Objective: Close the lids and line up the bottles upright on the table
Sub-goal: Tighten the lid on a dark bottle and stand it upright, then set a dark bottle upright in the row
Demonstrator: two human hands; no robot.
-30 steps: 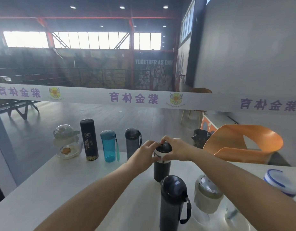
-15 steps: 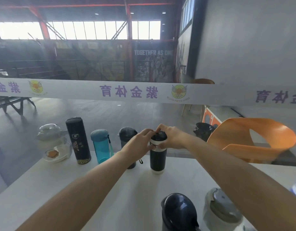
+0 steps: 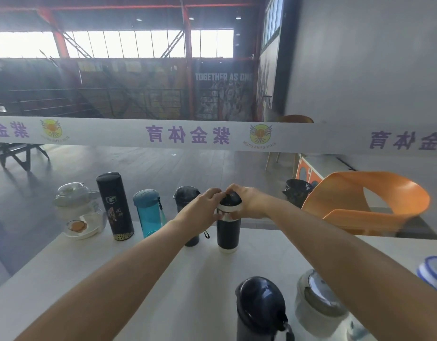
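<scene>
A black bottle with white bands [image 3: 228, 232] stands upright on the white table [image 3: 143, 279] at the right end of a row. My left hand [image 3: 207, 205] grips its collar and my right hand [image 3: 245, 201] wraps its black lid. To its left in the row stand a grey bottle [image 3: 186, 196], a blue bottle [image 3: 148, 214], a tall black flask [image 3: 115, 205] and a clear glass jug [image 3: 78, 210]. Nearer me are a dark bottle with a strap [image 3: 261, 310], a white cup with a grey lid [image 3: 317, 305] and a blue-rimmed container [image 3: 433, 273].
A glass railing with a white banner [image 3: 188, 135] runs just behind the table. An orange chair [image 3: 367, 203] stands beyond the table's far right side, with a black bin [image 3: 297, 190] beside it.
The black-and-white bottle went from mid-table to the far row beside the grey bottle, both hands still on its top. The view tilted up, so the near bottles sit lower in the frame.
</scene>
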